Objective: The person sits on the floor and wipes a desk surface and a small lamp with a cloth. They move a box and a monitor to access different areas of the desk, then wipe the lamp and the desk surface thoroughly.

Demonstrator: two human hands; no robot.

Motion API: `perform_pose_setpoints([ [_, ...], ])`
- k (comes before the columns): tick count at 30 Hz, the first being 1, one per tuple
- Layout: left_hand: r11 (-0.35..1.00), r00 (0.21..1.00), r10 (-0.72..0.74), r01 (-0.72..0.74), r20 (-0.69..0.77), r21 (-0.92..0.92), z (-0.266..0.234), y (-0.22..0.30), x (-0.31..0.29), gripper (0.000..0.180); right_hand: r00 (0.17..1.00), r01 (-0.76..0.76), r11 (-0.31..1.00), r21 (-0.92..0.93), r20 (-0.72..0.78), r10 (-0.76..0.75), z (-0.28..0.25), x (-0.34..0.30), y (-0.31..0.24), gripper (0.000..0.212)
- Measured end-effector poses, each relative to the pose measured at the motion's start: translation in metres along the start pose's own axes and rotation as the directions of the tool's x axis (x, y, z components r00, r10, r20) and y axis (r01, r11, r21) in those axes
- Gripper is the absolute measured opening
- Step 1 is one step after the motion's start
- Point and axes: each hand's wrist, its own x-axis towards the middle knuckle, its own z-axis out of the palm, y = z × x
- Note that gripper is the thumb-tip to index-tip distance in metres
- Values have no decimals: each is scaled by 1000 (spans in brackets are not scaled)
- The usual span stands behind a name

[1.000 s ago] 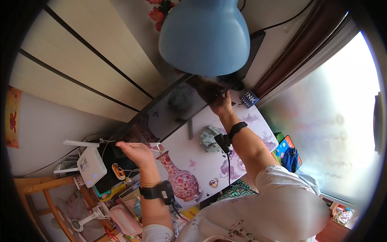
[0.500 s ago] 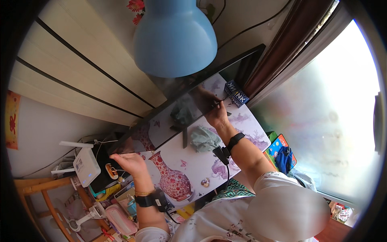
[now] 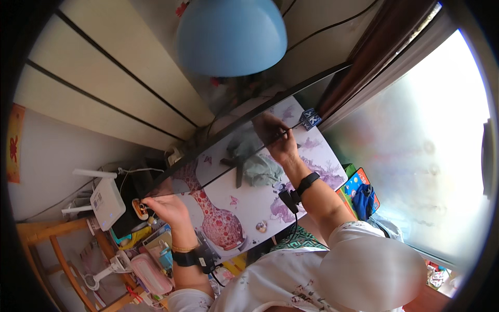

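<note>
A wide, thin black television (image 3: 218, 156) stands slanted across the table, its glossy screen mirroring the tabletop. My left hand (image 3: 169, 209), palm up, holds its lower left corner. Farther right, my right hand (image 3: 283, 148) grips the bottom edge, fingers bent around it. A dark stand foot (image 3: 239, 174) reaches down to the table below the screen. Beside it lies a crumpled grey-green cloth (image 3: 264, 170), partly hidden by the bottom edge. Past my right fingers, a small blue patterned box (image 3: 311, 119) sits at the table's far right corner.
The table (image 3: 306, 190) has a printed cover with a red vase and purple flowers. A blue lampshade (image 3: 231, 39) hangs above the television. At left are a white router (image 3: 107, 204), cables and a wooden rack (image 3: 60, 229). A bright window (image 3: 410, 135) and colourful bags (image 3: 361, 197) are at right.
The television has shifted and tipped; a gap with cables shows behind it, and its bottom edge now covers more of the cloth. Both hands stay on it. The view has moved slightly.
</note>
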Motion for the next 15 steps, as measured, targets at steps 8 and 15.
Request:
perform_pose_setpoints([
  [8, 997, 993, -70, 67, 94, 31, 10, 20, -23, 64, 996, -59, 998, -12, -65, 58, -7, -26, -10, 48],
  [15, 990, 961, -108, 80, 254, 117, 2, 39, -54, 67, 990, -124, 988, -87, -79, 117, -8, -41, -19, 28],
])
